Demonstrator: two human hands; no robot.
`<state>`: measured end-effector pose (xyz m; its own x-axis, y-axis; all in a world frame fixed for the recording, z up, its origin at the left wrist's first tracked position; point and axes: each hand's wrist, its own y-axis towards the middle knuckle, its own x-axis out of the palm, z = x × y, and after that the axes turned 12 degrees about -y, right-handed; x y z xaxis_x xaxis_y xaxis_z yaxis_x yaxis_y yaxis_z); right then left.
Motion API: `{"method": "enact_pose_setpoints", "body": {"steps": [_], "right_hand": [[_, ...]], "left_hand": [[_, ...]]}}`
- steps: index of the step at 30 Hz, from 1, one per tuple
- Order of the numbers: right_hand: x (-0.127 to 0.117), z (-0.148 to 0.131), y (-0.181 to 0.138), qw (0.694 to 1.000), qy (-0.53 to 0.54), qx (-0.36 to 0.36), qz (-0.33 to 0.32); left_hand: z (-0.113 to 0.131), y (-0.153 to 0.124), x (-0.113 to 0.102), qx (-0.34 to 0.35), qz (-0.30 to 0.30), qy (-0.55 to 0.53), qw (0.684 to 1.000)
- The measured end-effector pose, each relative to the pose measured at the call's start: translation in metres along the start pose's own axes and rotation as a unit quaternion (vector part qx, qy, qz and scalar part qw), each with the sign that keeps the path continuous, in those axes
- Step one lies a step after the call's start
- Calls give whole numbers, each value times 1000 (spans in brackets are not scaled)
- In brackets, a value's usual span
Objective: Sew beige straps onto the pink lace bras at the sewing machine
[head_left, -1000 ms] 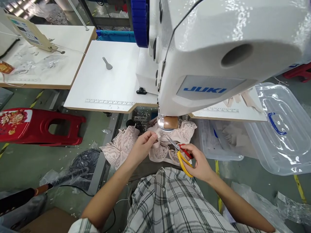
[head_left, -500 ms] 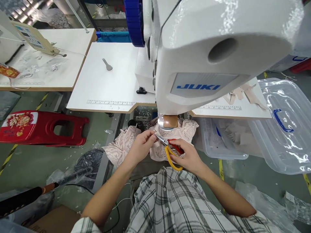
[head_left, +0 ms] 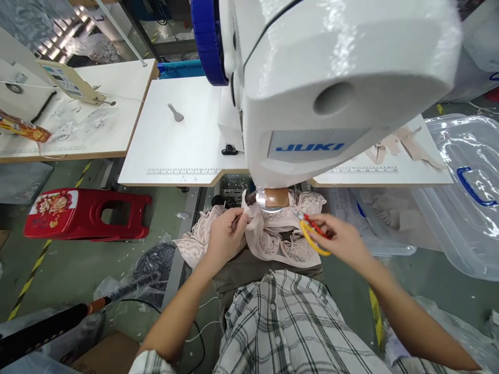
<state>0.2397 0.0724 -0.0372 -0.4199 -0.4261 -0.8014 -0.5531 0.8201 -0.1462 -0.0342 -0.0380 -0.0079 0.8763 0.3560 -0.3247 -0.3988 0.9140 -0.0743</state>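
Note:
A pale pink lace garment lies bunched in my lap under the head of a white JUKI sewing machine. My left hand is closed, pinching a strip of the garment just left of the machine's lower end. My right hand is closed on small scissors with a yellow and a red loop, held to the right of the garment and slightly blurred. The scissor tips point left toward the machine's lower end.
The white machine table carries a printed ruler along its front edge. Clear plastic bins stand at right, a red stool at left, plastic bags on the floor. Another work table lies far left. Pink fabric strips rest on the right tabletop.
My right hand has drawn the scissors away from the garment, rightward. My left hand has stayed on the strip, lifting it slightly. The camera has tilted a little.

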Motion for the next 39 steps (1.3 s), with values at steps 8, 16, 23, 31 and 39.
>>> {"method": "enact_pose_setpoints", "body": {"steps": [8, 16, 23, 31, 39], "right_hand": [[-71, 27, 114, 964, -224, 4, 146], [-5, -26, 29, 979, 105, -141, -104], [35, -50, 3, 951, 287, -112, -29], [0, -81, 26, 925, 363, 33, 107], [-26, -77, 86, 969, 223, -50, 95]], "left_hand": [[12, 18, -17, -63, -166, 17, 984], [3, 18, -3, 37, -157, 145, 976], [26, -5, 51, 152, -203, 96, 962], [56, -2, 65, 30, -70, -83, 994], [33, 7, 44, 299, 38, 230, 925]]}}
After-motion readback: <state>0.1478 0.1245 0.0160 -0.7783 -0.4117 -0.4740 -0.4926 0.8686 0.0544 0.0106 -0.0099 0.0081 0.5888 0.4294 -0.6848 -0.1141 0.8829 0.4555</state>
